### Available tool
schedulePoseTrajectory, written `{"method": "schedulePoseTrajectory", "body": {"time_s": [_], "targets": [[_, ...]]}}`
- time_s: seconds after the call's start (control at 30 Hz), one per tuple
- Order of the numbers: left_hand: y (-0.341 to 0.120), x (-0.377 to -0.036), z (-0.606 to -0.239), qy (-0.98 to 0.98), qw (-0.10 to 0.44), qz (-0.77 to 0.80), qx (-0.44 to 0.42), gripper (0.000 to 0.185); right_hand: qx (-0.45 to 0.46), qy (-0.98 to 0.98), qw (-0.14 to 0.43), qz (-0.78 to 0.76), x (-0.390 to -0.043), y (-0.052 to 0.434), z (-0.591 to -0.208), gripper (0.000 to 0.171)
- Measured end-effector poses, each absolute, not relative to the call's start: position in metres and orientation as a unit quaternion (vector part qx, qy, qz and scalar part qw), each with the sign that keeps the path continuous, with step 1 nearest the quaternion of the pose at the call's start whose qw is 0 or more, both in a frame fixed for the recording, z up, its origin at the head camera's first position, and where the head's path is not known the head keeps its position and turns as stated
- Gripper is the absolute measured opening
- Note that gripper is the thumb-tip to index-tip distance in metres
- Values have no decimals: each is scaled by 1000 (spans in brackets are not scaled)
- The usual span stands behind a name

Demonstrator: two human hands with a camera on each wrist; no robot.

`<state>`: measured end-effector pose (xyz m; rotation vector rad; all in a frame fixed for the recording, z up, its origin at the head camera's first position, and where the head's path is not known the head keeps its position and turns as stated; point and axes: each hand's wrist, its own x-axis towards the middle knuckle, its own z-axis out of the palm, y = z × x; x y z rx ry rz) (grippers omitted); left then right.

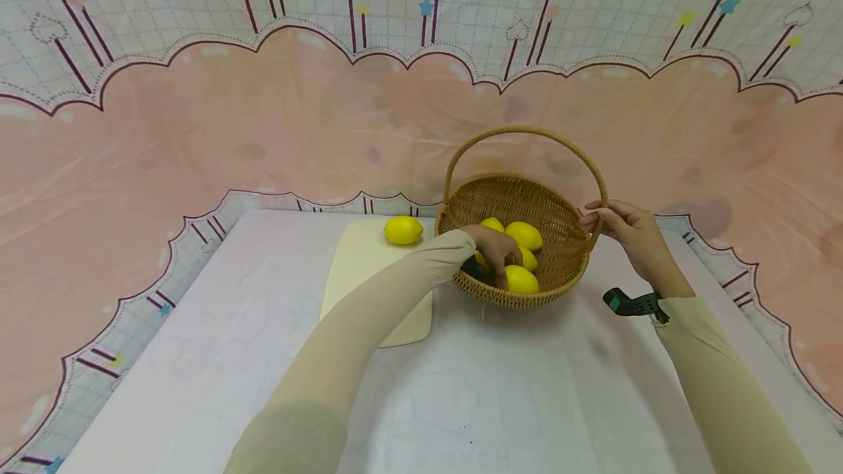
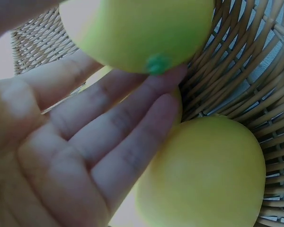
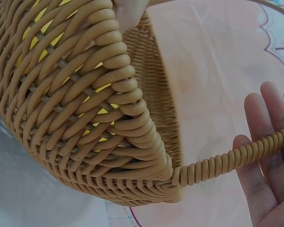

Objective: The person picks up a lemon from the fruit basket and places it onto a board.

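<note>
L hand [image 1: 498,249] is inside the wicker basket [image 1: 556,269], down among the lemons [image 1: 523,235]. Wrist view: fingers [image 2: 118,127] straight, lying under one lemon [image 2: 137,30] w/ a green stem nub, a second lemon [image 2: 203,175] just beside the fingertips. Not wrapped round either yet, so hand is open, touching only.

R hand [image 1: 628,231] is at the basket's R rim where the handle [image 1: 527,132] joins. Wrist view shows the coiled handle [image 3: 236,158] crossing the fingers [image 3: 262,156], thumb up on the rim; fingers look mostly straight, so bracing rather than a real clamp.

One more lemon [image 1: 403,230] sits apart on the cream cutting board [image 1: 369,280], left of the basket. All of it on a white-covered table [image 1: 197,357].

Handling, my read: lemons look smooth, rounded, firm, fairly light, prob. roll easily & slip if pinched at the ends. Best take across the wide middle, thumb opposite fingers. Basket is stiff weave but light, will likely slide or tip unless held at rim/handle base.
</note>
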<state>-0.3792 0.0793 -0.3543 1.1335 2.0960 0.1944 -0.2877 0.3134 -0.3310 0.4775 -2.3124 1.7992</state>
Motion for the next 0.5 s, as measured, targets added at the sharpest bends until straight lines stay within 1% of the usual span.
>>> {"method": "schedulePoseTrajectory", "body": {"time_s": [0.17,0.5], "targets": [[78,-376,-353,819,353,87,444,57,162,-774,86,606,-288,314,-331,24],[78,-377,-354,819,366,104,431,65,149,-785,88,594,-289,314,-332,25]]}}
